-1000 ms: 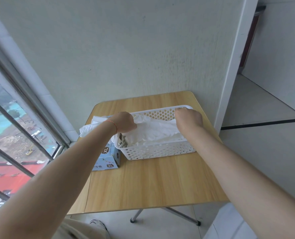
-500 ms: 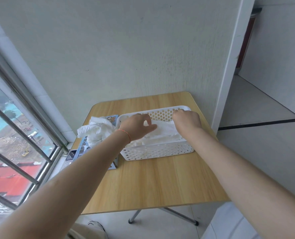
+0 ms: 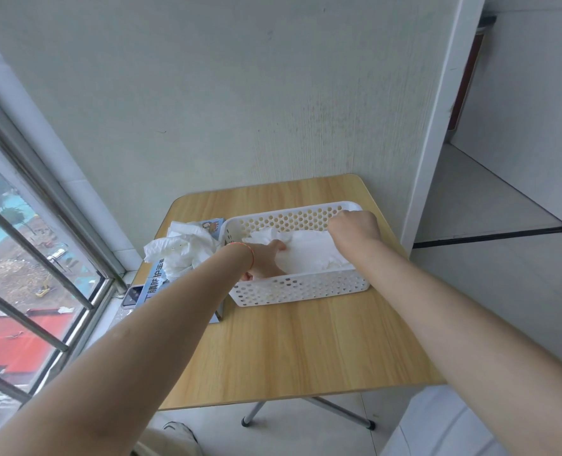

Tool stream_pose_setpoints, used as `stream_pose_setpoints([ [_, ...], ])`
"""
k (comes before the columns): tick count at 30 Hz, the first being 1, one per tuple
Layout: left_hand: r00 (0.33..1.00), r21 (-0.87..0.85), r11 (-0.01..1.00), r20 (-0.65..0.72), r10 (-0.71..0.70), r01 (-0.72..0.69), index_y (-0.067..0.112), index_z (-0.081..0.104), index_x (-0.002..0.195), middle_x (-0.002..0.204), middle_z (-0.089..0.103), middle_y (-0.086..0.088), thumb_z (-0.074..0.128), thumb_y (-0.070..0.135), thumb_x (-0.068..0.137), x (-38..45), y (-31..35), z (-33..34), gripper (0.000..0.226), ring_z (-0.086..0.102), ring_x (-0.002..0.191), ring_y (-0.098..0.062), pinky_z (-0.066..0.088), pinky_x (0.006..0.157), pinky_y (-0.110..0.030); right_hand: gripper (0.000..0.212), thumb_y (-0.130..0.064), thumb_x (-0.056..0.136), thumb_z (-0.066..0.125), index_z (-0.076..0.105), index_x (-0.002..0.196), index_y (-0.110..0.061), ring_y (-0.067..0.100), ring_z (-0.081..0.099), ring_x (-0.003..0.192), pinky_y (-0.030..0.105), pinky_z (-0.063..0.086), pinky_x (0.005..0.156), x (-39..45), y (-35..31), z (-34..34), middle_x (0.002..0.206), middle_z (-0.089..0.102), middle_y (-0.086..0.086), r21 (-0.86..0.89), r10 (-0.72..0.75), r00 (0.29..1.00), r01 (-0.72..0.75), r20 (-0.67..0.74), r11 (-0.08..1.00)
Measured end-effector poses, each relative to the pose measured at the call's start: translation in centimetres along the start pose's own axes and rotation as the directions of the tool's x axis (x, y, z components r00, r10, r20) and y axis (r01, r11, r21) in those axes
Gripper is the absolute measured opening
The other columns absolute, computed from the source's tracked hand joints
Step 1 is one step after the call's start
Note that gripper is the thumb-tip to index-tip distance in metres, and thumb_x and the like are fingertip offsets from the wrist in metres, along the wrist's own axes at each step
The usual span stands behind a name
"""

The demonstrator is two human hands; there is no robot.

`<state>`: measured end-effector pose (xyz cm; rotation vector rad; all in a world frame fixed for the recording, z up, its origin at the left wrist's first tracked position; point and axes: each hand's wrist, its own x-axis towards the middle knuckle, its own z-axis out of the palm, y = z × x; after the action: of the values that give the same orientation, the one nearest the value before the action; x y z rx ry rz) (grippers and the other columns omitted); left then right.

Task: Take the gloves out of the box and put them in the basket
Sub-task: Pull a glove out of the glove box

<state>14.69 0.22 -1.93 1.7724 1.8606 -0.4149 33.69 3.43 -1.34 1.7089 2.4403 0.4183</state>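
room: pale wall behind, a window (image 3: 26, 258) on the left side.
counter: small wood counter (image 3: 306, 350) pushed against the wall.
basket: white basket (image 3: 299, 287) with holes sits on the counter, near the back.
gloves in basket: flat white gloves (image 3: 309, 255) lie inside the basket.
left hand: left hand (image 3: 266, 261) is down in the basket, pressing on the gloves, fingers partly hidden, so the grip cannot be told.
right hand: right hand (image 3: 353, 225) is curled into a fist at the far right corner of the basket, pinching the gloves' edge.
box: blue box (image 3: 156, 286) stands just left of the basket, touching it.
more gloves: crumpled white bunch (image 3: 181, 250) sticks out of the box top.
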Motion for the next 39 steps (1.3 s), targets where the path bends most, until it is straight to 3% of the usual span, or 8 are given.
stream_pose_setpoints([
  [3, 0.997, -0.086, 0.994, -0.008, 0.073, -0.073, 0.037, 0.018, 0.149, 0.089, 0.061, 0.000, 0.066, 0.052, 0.086, -1.8, -0.1, -1.9, 0.081, 0.060, 0.058, -0.014, 0.054, 0.065, -0.025, 0.027, 0.011, 0.078, 0.053, 0.049, 0.077, -0.016, 0.020, 0.048, 0.070, 0.024, 0.023, 0.045, 0.2, -0.2, -1.0, 0.065, 0.035, -0.003, 0.074, 0.015, 0.997, -0.009, -0.075, 0.997],
  [5, 0.971, -0.176, 0.971, -0.206, 0.123, -0.160, 0.030, 0.040, 0.141, 0.090, 0.067, -0.001, 0.067, 0.048, 0.087, -3.1, -1.0, -3.3, 0.063, 0.065, 0.057, -0.012, 0.053, 0.058, -0.024, 0.026, 0.011, 0.080, 0.050, 0.050, 0.082, -0.015, 0.023, 0.049, 0.070, 0.026, 0.026, 0.047, 0.5, -1.0, -2.1, 0.066, 0.037, -0.001, 0.181, 0.034, 0.992, -0.012, -0.119, 0.983],
  [8, 0.805, -0.227, 0.951, -0.592, 0.037, -0.211, 0.029, 0.066, 0.109, 0.094, 0.066, 0.001, 0.064, 0.036, 0.089, -4.9, -3.9, -4.7, 0.021, 0.059, 0.062, -0.006, 0.046, 0.061, -0.022, 0.012, -0.001, 0.088, 0.047, 0.053, 0.085, -0.011, 0.027, 0.053, 0.073, 0.027, 0.030, 0.049, 1.3, -4.1, -4.0, 0.074, 0.049, 0.003, 0.423, 0.017, 0.979, 0.071, -0.201, 0.903],
  [11, 0.669, -0.230, 0.960, -0.740, -0.064, -0.162, 0.034, 0.066, 0.082, 0.087, 0.061, 0.004, 0.061, 0.026, 0.084, -6.2, -7.6, -4.8, 0.009, 0.059, 0.076, -0.015, 0.045, 0.068, -0.024, 0.014, -0.017, 0.091, 0.047, 0.060, 0.087, -0.014, 0.024, 0.058, 0.079, 0.029, 0.043, 0.059, 2.1, -8.3, -5.3, 0.087, 0.060, 0.002, 0.684, -0.025, 0.975, 0.174, -0.222, 0.708],
  [20, 0.702, -0.304, 0.925, -0.710, -0.061, -0.226, 0.024, 0.068, 0.090, 0.099, 0.058, -0.001, 0.071, 0.026, 0.081, -8.4, -15.3, -1.4, 0.010, 0.055, 0.092, -0.014, 0.045, 0.080, -0.025, 0.025, -0.043, 0.084, 0.067, 0.062, 0.088, -0.019, 0.005, 0.048, 0.072, 0.024, 0.034, 0.058, 2.0, -16.7, -7.3, 0.083, 0.050, -0.009, 0.816, -0.227, 0.945, 0.319, -0.236, 0.481],
  [27, 0.644, -0.335, 0.901, -0.760, -0.086, -0.275, 0.026, 0.066, 0.081, 0.090, 0.064, 0.001, 0.074, 0.022, 0.081, -7.9, -17.6, -0.1, 0.009, 0.059, 0.084, -0.015, 0.052, 0.078, -0.028, 0.008, -0.022, 0.090, 0.061, 0.066, 0.090, -0.016, 0.015, 0.058, 0.084, 0.028, 0.047, 0.070, 2.4, -17.5, -7.6, 0.089, 0.061, -0.005, 0.793, -0.190, 0.952, 0.305, -0.240, 0.528],
  [34, 0.498, -0.394, 0.880, -0.838, -0.225, -0.266, 0.019, 0.065, 0.091, 0.089, 0.058, 0.001, 0.068, 0.026, 0.085, -8.3, -17.5, -0.2, 0.009, 0.051, 0.073, -0.004, 0.040, 0.065, -0.017, 0.013, -0.015, 0.096, 0.052, 0.064, 0.095, -0.011, 0.011, 0.054, 0.083, 0.019, 0.037, 0.067, 2.8, -17.4, -8.6, 0.090, 0.061, -0.005, 0.869, -0.043, 0.952, 0.293, -0.302, 0.398],
  [39, 0.399, -0.539, 0.788, -0.820, -0.410, -0.298, 0.007, 0.057, 0.070, 0.061, 0.048, 0.001, 0.057, 0.029, 0.080, -8.8, -16.1, -0.4, 0.024, 0.041, 0.058, -0.015, 0.032, 0.053, -0.027, 0.010, -0.019, 0.095, 0.056, 0.063, 0.092, -0.014, 0.010, 0.056, 0.079, 0.019, 0.040, 0.067, 2.9, -17.2, -9.6, 0.081, 0.060, -0.007, 0.952, 0.050, 0.968, 0.230, -0.245, 0.199],
])
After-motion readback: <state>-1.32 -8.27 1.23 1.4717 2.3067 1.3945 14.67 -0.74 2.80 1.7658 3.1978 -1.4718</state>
